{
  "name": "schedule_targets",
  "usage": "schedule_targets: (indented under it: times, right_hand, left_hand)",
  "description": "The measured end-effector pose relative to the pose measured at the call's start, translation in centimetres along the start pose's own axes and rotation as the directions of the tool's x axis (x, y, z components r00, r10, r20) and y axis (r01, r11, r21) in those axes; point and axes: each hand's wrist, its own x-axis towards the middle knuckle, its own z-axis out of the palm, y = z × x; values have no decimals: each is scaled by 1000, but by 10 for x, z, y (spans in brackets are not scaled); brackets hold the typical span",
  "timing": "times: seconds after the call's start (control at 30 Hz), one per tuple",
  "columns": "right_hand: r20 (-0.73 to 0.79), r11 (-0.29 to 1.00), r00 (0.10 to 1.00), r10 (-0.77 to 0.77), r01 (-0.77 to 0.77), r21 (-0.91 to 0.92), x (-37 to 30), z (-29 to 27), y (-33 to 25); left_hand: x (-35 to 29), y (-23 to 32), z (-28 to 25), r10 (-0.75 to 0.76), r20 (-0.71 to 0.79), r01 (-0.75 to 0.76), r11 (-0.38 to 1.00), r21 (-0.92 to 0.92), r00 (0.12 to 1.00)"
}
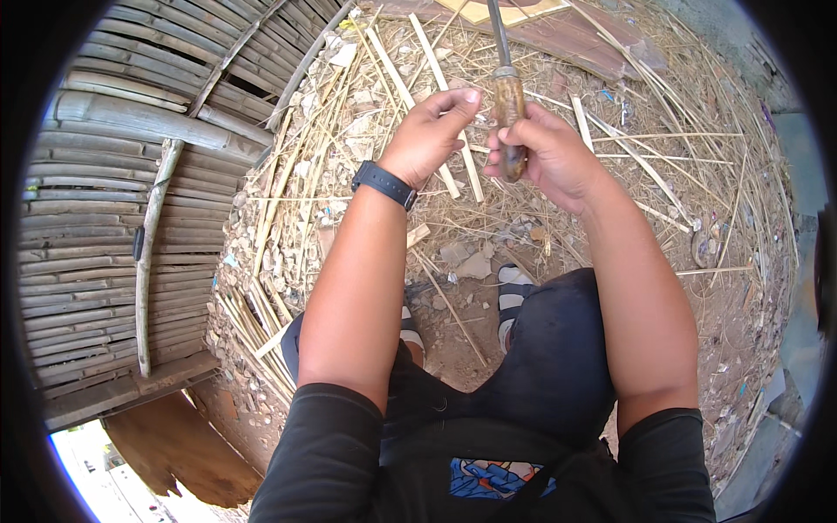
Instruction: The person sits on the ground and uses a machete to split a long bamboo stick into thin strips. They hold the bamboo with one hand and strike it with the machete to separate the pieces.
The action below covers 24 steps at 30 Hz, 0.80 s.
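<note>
A knife [508, 87] with a worn brown wooden handle and a metal collar stands out in front of me. Its narrow grey blade runs away from me past the top of the picture. My right hand [547, 150] is closed round the lower part of that handle. Just to the left, my left hand [433, 132] has its thumb and fingers curled together near the handle, apart from it. Whether a thin piece sits in that pinch cannot be made out. Split bamboo strips [433, 52] lie on the ground beneath and beyond both hands.
A bamboo slat wall [105, 200] with a thin upright pole [157, 261] rises at left. Flat brown boards [558, 39] lie at the far side. Shavings, stones and loose strips litter the dirt around my feet. A bundle of strips [253, 331] rests by my left leg.
</note>
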Motion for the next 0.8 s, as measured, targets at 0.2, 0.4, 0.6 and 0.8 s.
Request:
schedule_targets:
  times: [0.2, 0.4, 0.6, 0.8]
  right_hand:
    - [-231, 987, 960, 158, -148, 59, 20, -25, -4]
    - [-373, 982, 919, 128, -171, -84, 20, -16, -5]
    - [-349, 983, 932, 95, -144, -116, 13, -23, -9]
    - [-354, 979, 929, 107, -161, -128, 13, -25, -8]
  left_hand:
    - [57, -202, -65, -550, -309, 592, 805, 51, 775]
    - [54, -298, -34, -466, -276, 540, 676, 501, 841]
    - [71, -331, -22, -184, -375, 410, 568, 714, 909]
    - [91, -355, -33, -438, -312, 533, 605, 592, 843]
